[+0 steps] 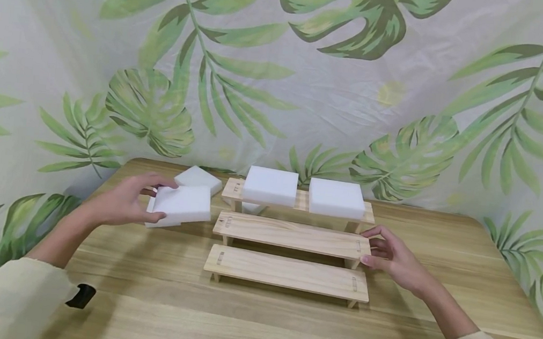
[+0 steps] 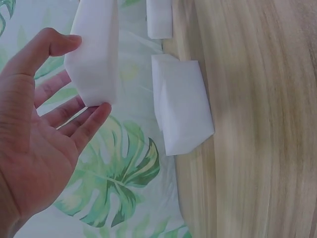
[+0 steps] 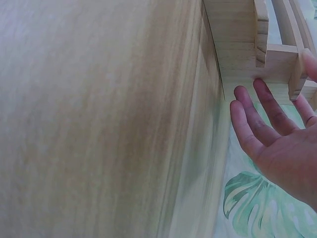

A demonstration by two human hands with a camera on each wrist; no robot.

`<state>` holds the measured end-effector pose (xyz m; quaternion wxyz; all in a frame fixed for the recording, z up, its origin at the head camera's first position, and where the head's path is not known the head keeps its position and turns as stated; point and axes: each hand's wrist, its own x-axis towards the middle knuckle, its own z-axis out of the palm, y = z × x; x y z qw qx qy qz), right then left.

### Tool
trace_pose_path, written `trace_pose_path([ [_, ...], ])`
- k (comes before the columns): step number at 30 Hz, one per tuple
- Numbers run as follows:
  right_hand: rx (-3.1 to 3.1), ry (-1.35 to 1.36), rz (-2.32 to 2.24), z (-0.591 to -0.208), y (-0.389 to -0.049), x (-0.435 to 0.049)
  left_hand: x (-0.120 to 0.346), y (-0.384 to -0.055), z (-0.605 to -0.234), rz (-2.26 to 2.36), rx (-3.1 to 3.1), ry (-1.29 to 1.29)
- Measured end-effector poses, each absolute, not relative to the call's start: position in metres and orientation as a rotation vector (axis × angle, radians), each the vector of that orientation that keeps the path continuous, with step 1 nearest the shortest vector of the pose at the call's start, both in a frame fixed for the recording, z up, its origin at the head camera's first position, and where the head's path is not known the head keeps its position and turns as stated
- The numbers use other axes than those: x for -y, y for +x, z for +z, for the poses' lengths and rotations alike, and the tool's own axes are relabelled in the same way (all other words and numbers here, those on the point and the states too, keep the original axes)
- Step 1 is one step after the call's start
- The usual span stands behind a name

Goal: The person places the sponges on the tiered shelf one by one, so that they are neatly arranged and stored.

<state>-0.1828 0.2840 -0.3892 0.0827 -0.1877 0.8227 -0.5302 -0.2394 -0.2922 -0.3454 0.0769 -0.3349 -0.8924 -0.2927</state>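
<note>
Hands are working well apart, each closing on something different; the left hand point(image 1: 128, 200) is pinching a white, rectangular, foam-like block point(image 1: 183, 203) between thumb and fingers at its edges; the right hand point(image 1: 390, 258) is gripping the right end of a pale wooden three-tier stand point(image 1: 289, 238), thumb and index finger closing about the middle shelf point(image 1: 295, 235); whether its other fingers are touching the wood, I cannot tell.

Judging by its matte, even surface, the block is looking very light and only mildly stiff, probably holding its shape under a gentle pinch but denting if squeezed hard; it is hardly seeming slippery, and two opposite edges are offering the surest hold; the stand is looking rigid and somewhat heavier, its shelf ends giving a sound grip.

The held block is sitting at the left hand's fingertips, left of the stand and well away from the right hand; another white block point(image 1: 162, 225) is showing under its near edge; a further white block point(image 1: 200, 178) is lying just beyond the left hand on the brown wood-grain tabletop point(image 1: 276, 331); a white slab point(image 1: 270, 185) and its white neighbour point(image 1: 337, 198) are resting on the top shelf, beyond and between the hands.
</note>
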Motion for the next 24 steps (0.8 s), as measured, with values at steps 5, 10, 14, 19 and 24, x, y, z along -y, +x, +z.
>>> trace_pose_path([
  [5,-2.449,-0.573,-1.589,-0.389,-0.183,-0.284,0.292,-0.238,-0.344,-0.863,2.638,-1.003],
  [10,-2.452,-0.581,-1.583,-0.389,-0.183,-0.284,0.29,-0.235,-0.341,-0.838,2.647,-1.002],
  [14,-2.457,-0.584,-1.58,-0.389,-0.182,-0.284,0.289,-0.232,-0.34,-0.811,2.643,-1.023],
  [19,-2.455,-0.578,-1.587,-0.389,-0.182,-0.284,0.288,-0.228,-0.339,-0.843,2.636,-1.043],
  [24,-2.46,-0.575,-1.582,-0.388,-0.182,-0.283,0.285,-0.226,-0.339,-0.877,2.637,-1.059],
])
